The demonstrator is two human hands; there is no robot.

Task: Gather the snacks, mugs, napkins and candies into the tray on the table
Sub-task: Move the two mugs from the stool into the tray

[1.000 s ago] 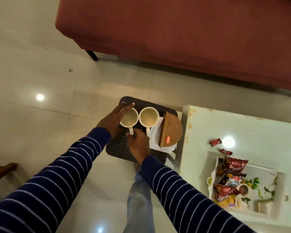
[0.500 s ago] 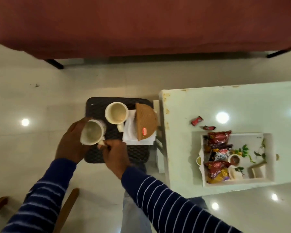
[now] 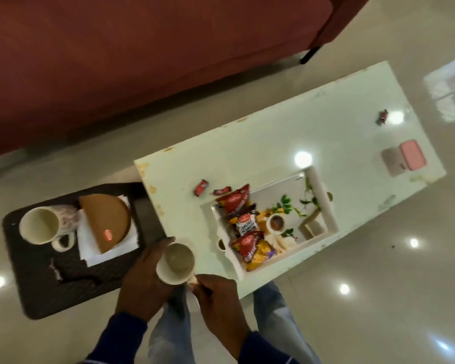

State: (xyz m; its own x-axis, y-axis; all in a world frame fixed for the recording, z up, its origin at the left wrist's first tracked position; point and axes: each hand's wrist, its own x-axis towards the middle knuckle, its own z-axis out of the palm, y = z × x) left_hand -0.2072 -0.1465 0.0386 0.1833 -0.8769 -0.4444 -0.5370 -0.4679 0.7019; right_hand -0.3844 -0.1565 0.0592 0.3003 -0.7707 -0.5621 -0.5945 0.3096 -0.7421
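Note:
I hold a cream mug (image 3: 176, 262) between both hands, just off the near left corner of the white table (image 3: 273, 153). My left hand (image 3: 145, 279) cups its side and my right hand (image 3: 218, 298) grips its handle. The white tray (image 3: 323, 203) on the table holds several snack packets (image 3: 244, 227). Two red candies (image 3: 201, 187) lie on the table beside the tray, a third candy (image 3: 382, 116) at the far end. A second mug (image 3: 44, 225) stands on a dark stool (image 3: 37, 285), next to white napkins (image 3: 90, 245) under a brown half-round holder (image 3: 107, 222).
A red sofa (image 3: 142, 61) fills the top of the view, close behind the stool and table. A pink box (image 3: 411, 155) sits at the table's far right end. My jeans-clad legs (image 3: 174, 332) stand between stool and table on the glossy tiled floor.
Both hands lifted one mug off the dark stool and carried it right to the table's corner. The view swung right, showing the whole table and tray.

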